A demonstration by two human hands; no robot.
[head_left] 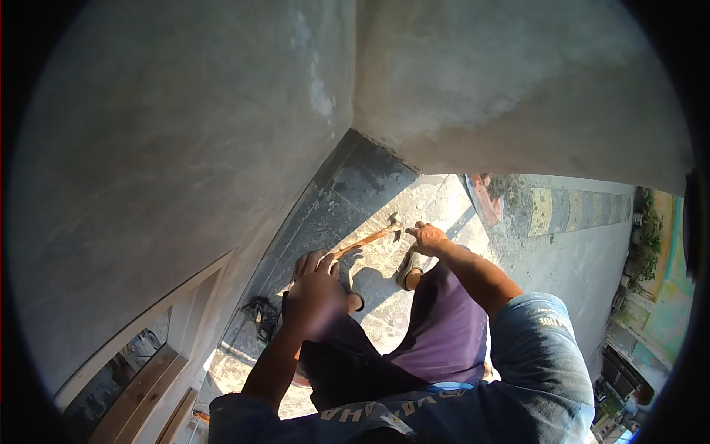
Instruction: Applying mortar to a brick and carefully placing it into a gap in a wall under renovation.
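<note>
Obliquely, the hammer [369, 239] is pointing head-first forward-right over sunlit floor [435, 201] spreading openly beside the left wall [185, 133]; the left hand [315, 285] is grasping its handle; the right hand [427, 238] is curling, contents indiscernible.

Grey plaster walls [185, 126] meet in a corner. Dusty floor [433, 194], half hard sun, half shade. Framed wall opening [194, 287] lower left, plants [651, 238] far right.

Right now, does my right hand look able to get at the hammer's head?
Probably yes. Your right hand is just beside the hammer's head, and nothing visible blocks the small space between them. The left hand is down at the handle's other end, so it seems out of the way.
</note>
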